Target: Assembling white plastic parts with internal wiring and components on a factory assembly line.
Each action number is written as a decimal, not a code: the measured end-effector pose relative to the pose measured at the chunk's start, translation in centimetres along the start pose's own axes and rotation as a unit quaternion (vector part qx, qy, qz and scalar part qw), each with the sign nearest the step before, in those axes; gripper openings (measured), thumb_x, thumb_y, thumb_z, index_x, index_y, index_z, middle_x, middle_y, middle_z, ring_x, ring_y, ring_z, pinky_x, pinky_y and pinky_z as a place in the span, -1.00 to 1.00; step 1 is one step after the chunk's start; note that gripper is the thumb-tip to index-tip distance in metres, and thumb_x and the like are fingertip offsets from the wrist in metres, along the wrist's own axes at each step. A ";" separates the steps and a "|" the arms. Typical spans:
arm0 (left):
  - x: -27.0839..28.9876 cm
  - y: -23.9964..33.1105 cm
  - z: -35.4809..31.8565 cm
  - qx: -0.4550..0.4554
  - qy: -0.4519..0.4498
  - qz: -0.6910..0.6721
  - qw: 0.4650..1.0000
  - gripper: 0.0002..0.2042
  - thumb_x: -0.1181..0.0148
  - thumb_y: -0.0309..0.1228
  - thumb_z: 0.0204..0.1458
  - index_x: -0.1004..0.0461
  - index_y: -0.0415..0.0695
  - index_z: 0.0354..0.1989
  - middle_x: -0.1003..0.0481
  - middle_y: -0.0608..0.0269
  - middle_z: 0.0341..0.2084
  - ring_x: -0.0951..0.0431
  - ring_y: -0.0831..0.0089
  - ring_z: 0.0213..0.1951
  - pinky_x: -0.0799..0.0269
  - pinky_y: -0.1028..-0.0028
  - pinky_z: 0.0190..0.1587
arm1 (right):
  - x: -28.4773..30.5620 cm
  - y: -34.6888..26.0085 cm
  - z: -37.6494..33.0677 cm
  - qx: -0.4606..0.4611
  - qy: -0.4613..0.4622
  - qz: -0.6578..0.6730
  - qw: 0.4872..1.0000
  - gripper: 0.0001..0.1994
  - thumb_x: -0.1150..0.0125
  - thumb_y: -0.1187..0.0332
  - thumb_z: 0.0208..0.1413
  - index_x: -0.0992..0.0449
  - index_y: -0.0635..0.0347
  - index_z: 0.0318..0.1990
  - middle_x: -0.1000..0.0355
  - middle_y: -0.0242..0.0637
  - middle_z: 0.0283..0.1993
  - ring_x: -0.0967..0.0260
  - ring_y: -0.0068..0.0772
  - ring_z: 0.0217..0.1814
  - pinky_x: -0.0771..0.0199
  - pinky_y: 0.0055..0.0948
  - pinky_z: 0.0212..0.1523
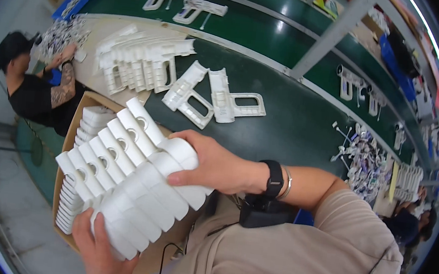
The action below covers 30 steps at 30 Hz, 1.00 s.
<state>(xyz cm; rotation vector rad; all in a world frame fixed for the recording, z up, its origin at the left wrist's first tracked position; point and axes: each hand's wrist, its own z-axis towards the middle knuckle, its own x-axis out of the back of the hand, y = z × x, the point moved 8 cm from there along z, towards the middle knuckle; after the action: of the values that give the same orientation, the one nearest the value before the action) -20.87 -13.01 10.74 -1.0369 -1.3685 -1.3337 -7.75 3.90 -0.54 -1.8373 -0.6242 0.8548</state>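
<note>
A nested row of several white plastic housing halves (141, 193), each gun-shaped with a round opening, is clamped between my two hands. My left hand (103, 250) grips its lower end, fingers against the handle parts. At the upper right end my right hand (214, 163) presses with thumb and fingers closed round the last pieces. The row hangs over a cardboard box (66, 145), where more stacked white shells (71, 201) show at the left side. What lies under the row is hidden.
On the dark green bench (284, 128) lie two loose shell halves (234, 98) beside a fanned stack of shells (136, 61). A pile of small parts (361, 162) sits right. Behind runs a green conveyor (263, 29) with assembled units. At left a person (38, 80) handles small parts.
</note>
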 end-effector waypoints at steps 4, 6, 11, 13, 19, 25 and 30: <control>1.5 8.4 6.9 -0.091 -0.063 0.086 0.990 -0.16 -0.38 -0.36 -0.40 -0.16 -0.24 0.19 -0.18 -0.22 0.08 -0.18 -0.17 0.13 -0.08 -0.02 0.15 | 7.3 0.0 -4.6 0.017 0.039 0.089 0.995 -0.23 -0.44 0.31 -0.13 -0.13 0.31 0.22 -0.28 -0.19 0.06 -0.23 -0.45 0.10 -0.28 -0.44 0.12; 0.4 13.2 10.8 -0.146 -0.131 0.117 0.974 -0.25 -0.35 -0.35 -0.28 -0.19 -0.26 0.17 -0.19 -0.20 0.10 -0.17 -0.16 0.14 -0.10 0.00 0.15 | 11.4 1.3 -7.3 0.029 0.060 0.144 0.987 -0.26 -0.40 0.36 -0.10 -0.11 0.29 0.23 -0.27 -0.21 0.08 -0.22 -0.46 0.10 -0.27 -0.43 0.14; -7.4 25.0 18.9 -0.328 -0.193 0.142 0.914 -0.08 -0.42 -0.40 -0.61 -0.17 -0.35 0.12 -0.15 -0.27 0.05 -0.18 -0.23 0.06 -0.14 -0.08 0.08 | 22.6 7.8 -15.8 0.105 0.218 0.352 0.904 -0.29 -0.36 0.47 -0.08 -0.11 0.26 0.24 -0.26 -0.26 0.11 -0.23 -0.46 0.14 -0.27 -0.42 0.17; -9.8 31.0 20.9 -0.398 -0.240 0.145 0.873 -0.25 -0.32 -0.34 -0.42 -0.25 -0.43 0.06 -0.18 -0.34 0.00 -0.22 -0.20 0.02 -0.13 -0.14 0.07 | 26.3 10.6 -19.2 0.144 0.277 0.401 0.861 -0.29 -0.36 0.45 -0.08 -0.13 0.25 0.24 -0.26 -0.26 0.14 -0.25 -0.41 0.17 -0.28 -0.38 0.20; -18.3 44.1 23.4 -0.591 -0.192 0.205 0.756 -0.38 -0.20 -0.42 -0.33 -0.30 -0.43 0.03 -0.24 -0.33 -0.04 -0.24 -0.21 0.03 -0.13 -0.15 0.09 | 33.9 18.7 -25.3 0.278 0.347 0.470 0.762 -0.29 -0.34 0.39 -0.05 -0.11 0.29 0.25 -0.27 -0.22 0.16 -0.26 -0.35 0.19 -0.28 -0.34 0.21; -27.5 47.6 22.5 -0.601 -0.209 0.225 0.738 -0.47 -0.07 -0.40 -0.18 -0.33 -0.36 0.05 -0.29 -0.25 -0.05 -0.28 -0.08 0.03 -0.17 -0.22 0.02 | 37.1 29.4 -22.1 0.302 0.299 0.540 0.726 -0.43 -0.15 0.44 0.10 -0.12 0.29 0.26 -0.26 -0.17 0.18 -0.24 -0.30 0.21 -0.23 -0.26 0.23; -29.1 50.0 20.5 -0.622 -0.157 0.215 0.737 -0.52 0.00 -0.32 -0.09 -0.35 -0.24 0.06 -0.35 -0.13 -0.07 -0.34 0.08 -0.02 -0.28 -0.11 -0.05 | 37.9 31.1 -25.9 0.297 0.364 0.494 0.732 -0.46 -0.18 0.33 0.10 -0.15 0.28 0.20 -0.28 -0.20 0.13 -0.24 -0.34 0.19 -0.27 -0.29 0.20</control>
<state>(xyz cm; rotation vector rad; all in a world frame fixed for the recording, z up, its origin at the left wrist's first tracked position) 32.80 11.11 -6.61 -2.3674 -0.1619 -1.7067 37.45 5.05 -32.60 -1.6023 1.1310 0.7259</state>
